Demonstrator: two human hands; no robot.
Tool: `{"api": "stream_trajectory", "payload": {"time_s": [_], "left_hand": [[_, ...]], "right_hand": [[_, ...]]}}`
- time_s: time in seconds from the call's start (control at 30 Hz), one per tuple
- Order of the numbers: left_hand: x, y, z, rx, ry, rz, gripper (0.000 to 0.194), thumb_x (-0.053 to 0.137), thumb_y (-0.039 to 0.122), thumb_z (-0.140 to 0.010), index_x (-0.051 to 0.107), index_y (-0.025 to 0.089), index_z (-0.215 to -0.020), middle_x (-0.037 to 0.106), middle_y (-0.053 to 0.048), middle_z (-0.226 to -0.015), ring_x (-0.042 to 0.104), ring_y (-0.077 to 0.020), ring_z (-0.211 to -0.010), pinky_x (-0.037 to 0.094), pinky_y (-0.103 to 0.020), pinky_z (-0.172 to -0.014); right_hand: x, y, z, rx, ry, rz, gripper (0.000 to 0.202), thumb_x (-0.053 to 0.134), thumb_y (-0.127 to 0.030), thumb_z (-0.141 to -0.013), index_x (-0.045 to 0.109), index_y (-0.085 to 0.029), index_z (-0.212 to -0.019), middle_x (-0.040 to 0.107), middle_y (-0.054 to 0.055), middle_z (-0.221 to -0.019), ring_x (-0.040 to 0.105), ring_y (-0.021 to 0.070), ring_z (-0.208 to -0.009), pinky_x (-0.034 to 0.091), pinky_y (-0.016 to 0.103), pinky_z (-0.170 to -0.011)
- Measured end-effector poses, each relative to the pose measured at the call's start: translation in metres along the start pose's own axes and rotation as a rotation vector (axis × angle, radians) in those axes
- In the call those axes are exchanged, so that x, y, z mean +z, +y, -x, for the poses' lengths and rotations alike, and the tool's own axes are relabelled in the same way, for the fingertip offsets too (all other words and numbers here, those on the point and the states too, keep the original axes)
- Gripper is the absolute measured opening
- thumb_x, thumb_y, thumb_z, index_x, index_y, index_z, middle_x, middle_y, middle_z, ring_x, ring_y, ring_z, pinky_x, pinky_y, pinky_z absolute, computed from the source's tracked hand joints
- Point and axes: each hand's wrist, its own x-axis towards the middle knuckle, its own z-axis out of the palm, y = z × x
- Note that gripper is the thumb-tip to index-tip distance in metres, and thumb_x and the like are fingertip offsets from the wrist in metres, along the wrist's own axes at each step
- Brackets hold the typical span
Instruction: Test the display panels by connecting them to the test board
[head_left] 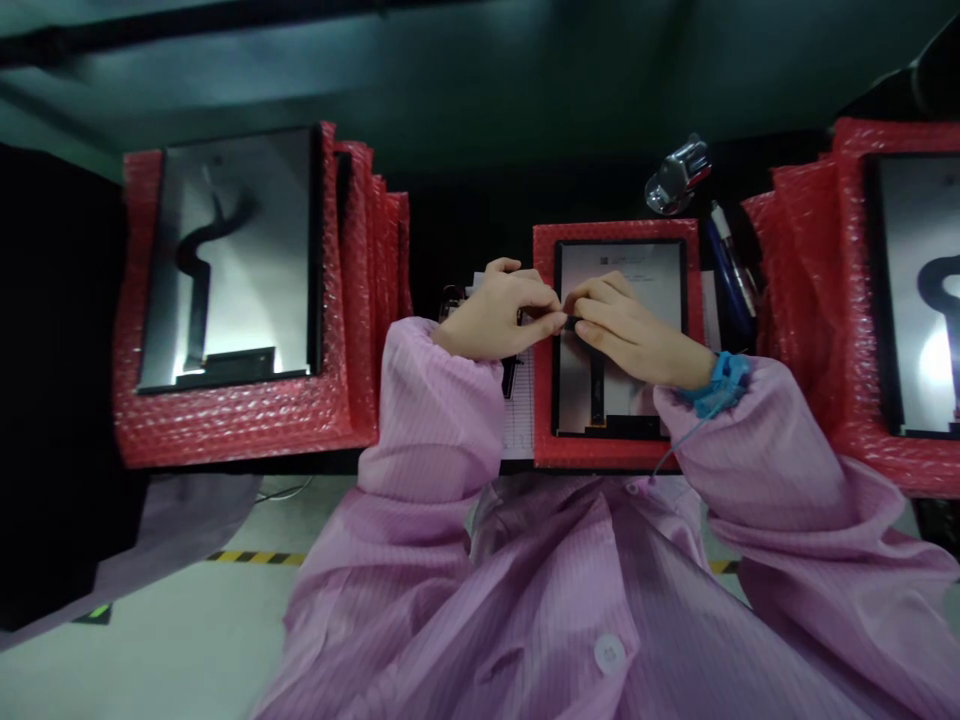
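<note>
In front of me a display panel (651, 395) lies back side up on a red bubble-wrap sheet (545, 400). A black flex cable (597, 385) runs up from its lower edge to my fingers. My right hand (619, 320) rests over the panel, its fingers closed on the cable's upper end. From the left, my left hand (510, 310) meets it at the panel's left edge, thumb and index finger pinched together. Whatever sits between those left fingertips is too small to make out. A blue wrist strap (724, 385) circles my right wrist.
Another panel (247, 290) tops a stack of red bubble wrap (360, 330) at left. A third panel (919, 330) lies on a similar pile at right. Pens (731, 260) and a shiny metal object (679, 175) are behind my right hand. Printed paper (519, 415) shows under my left wrist.
</note>
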Motion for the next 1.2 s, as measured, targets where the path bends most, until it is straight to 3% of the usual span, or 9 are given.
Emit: {"api": "stream_trajectory", "payload": {"time_s": [0.37, 0.57, 0.83, 0.93, 1.03, 1.1, 1.2], "left_hand": [[0.001, 0.002, -0.001, 0.008, 0.028, -0.022, 0.018, 0.06, 0.033, -0.089, 0.07, 0.023, -0.078, 0.071, 0.002, -0.078, 0.067, -0.0202, -0.089, 0.028, -0.053, -0.114], [0.002, 0.004, -0.003, 0.002, 0.02, -0.009, 0.015, 0.061, 0.03, -0.087, 0.069, 0.023, -0.077, 0.071, 0.001, -0.075, 0.066, -0.0194, -0.083, 0.032, -0.053, -0.112], [0.011, 0.003, -0.007, 0.02, 0.086, -0.069, 0.015, 0.062, 0.031, -0.084, 0.065, 0.022, -0.073, 0.065, 0.001, -0.071, 0.065, -0.0214, -0.085, 0.03, -0.057, -0.114], [0.01, 0.005, -0.004, 0.062, 0.212, -0.087, 0.024, 0.057, 0.042, -0.093, 0.066, 0.024, -0.08, 0.067, -0.002, -0.083, 0.064, -0.0243, -0.094, 0.035, -0.056, -0.11], [0.008, 0.009, 0.013, 0.057, 0.504, -0.061, 0.035, 0.037, 0.048, -0.105, 0.064, 0.025, -0.101, 0.066, -0.007, -0.106, 0.06, -0.0237, -0.1, 0.047, -0.05, -0.095], [0.013, 0.012, 0.034, -0.027, 0.654, -0.122, 0.034, 0.033, 0.047, -0.107, 0.06, 0.026, -0.11, 0.062, -0.008, -0.114, 0.058, -0.0236, -0.104, 0.05, -0.048, -0.09], [0.033, 0.018, 0.074, -0.2, 0.613, -0.291, 0.026, 0.043, 0.043, -0.105, 0.057, 0.026, -0.119, 0.055, -0.012, -0.122, 0.056, -0.0268, -0.113, 0.051, -0.048, -0.095]], "right_hand": [[0.003, -0.003, 0.0, 0.013, 0.014, 0.064, 0.034, 0.029, -0.036, -0.105, 0.058, -0.019, -0.098, 0.059, 0.013, -0.114, 0.045, 0.027, -0.106, 0.038, 0.049, -0.102], [0.003, -0.002, 0.0, -0.006, 0.018, 0.052, 0.034, 0.029, -0.037, -0.105, 0.059, -0.019, -0.1, 0.059, 0.012, -0.115, 0.045, 0.027, -0.108, 0.039, 0.049, -0.101], [0.005, 0.001, 0.0, 0.007, 0.027, 0.054, 0.031, 0.033, -0.034, -0.104, 0.06, -0.019, -0.1, 0.059, 0.012, -0.112, 0.045, 0.0266, -0.107, 0.039, 0.048, -0.102], [0.004, 0.003, 0.0, 0.015, 0.046, 0.044, 0.035, 0.031, -0.039, -0.105, 0.06, -0.019, -0.099, 0.06, 0.011, -0.108, 0.047, 0.0259, -0.105, 0.038, 0.047, -0.102], [0.0, 0.002, 0.0, 0.026, 0.082, -0.017, 0.047, 0.021, -0.047, -0.107, 0.058, -0.021, -0.098, 0.061, 0.01, -0.108, 0.05, 0.0241, -0.104, 0.037, 0.046, -0.103], [-0.003, 0.0, 0.001, 0.048, 0.125, -0.066, 0.051, 0.016, -0.051, -0.108, 0.056, -0.022, -0.097, 0.062, 0.009, -0.107, 0.052, 0.0228, -0.103, 0.037, 0.045, -0.102], [-0.004, -0.002, 0.0, 0.102, 0.208, -0.081, 0.054, 0.014, -0.054, -0.107, 0.056, -0.022, -0.098, 0.063, 0.008, -0.106, 0.053, 0.0219, -0.1, 0.038, 0.043, -0.1]]}}
